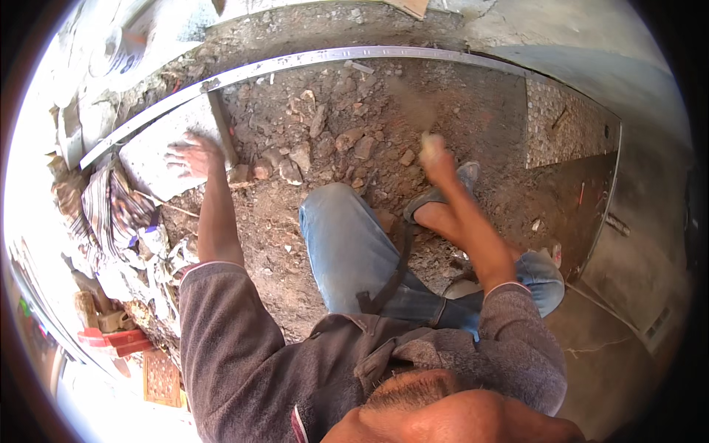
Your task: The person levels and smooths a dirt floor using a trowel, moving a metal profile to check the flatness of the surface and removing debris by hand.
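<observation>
My left hand lies flat with fingers spread on a pale slab at the left, which has a dark strip along its right edge. My right hand is closed round the light-coloured handle of a hand tool. The tool's far end is smeared by motion over the dirt, so its kind cannot be made out. Loose stones and broken lumps lie on the soil between my hands. A long pale metal bar runs across the ground beyond both hands.
A small-tiled panel lies at the far right by the wall. Striped cloth and crumpled wrappings lie at the left, with a red object nearer. My bent knee and sandalled foot rest among the rubble.
</observation>
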The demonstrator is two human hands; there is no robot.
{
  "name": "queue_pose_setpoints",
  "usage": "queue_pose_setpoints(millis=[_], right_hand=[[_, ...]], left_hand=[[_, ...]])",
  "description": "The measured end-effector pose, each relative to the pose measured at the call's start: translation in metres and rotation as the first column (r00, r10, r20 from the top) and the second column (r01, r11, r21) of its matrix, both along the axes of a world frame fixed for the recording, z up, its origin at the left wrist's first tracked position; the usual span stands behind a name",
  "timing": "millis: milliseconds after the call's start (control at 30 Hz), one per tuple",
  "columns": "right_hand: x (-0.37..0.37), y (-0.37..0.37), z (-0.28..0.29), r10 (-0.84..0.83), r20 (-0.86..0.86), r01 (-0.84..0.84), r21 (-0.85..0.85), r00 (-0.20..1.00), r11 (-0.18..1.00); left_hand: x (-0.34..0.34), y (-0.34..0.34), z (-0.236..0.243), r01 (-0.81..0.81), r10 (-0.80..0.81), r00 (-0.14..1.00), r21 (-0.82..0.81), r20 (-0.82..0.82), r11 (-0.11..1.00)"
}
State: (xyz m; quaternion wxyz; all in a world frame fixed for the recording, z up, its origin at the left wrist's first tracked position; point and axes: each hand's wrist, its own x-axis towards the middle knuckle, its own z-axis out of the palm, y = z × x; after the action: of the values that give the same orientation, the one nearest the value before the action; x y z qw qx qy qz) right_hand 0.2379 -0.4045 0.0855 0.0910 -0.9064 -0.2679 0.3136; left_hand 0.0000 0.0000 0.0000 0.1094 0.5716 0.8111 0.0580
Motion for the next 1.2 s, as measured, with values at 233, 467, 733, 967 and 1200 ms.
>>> queue_pose_setpoints(millis=[233, 467, 733, 967, 1200], right_hand=[[-0.023, -0.022, 0.037, 0.471, -0.17, -0.48, -0.011, 0.866, 0.877], [0.04, 0.081, -0.011, 0.328, 0.129, -0.35, 0.224, 0.936, 0.91], [0.016, 0.077, -0.021, 0.641, -0.164, -0.642, 0.052, 0.75, 0.765], [0.015, 0.112, -0.004, 0.785, -0.286, -0.808, 0.054, 0.55, 0.586], [-0.003, 0.215, -0.057, 0.736, -0.126, -0.717, 0.165, 0.665, 0.677]], left_hand=[[-0.01, 0.002, -0.013, 0.001, -0.001, 1.0, 0.065, -0.012, 0.998], [-0.006, 0.004, -0.017, 0.029, -0.029, 1.0, 0.085, -0.001, 0.996], [-0.02, 0.01, -0.02, 0.021, -0.021, 0.999, -0.013, 0.028, 1.0], [-0.013, 0.003, -0.016, 0.007, -0.006, 0.999, -0.017, 0.033, 1.0], [-0.002, 0.012, -0.026, -0.011, 0.023, 0.988, 0.075, -0.154, 0.997]])
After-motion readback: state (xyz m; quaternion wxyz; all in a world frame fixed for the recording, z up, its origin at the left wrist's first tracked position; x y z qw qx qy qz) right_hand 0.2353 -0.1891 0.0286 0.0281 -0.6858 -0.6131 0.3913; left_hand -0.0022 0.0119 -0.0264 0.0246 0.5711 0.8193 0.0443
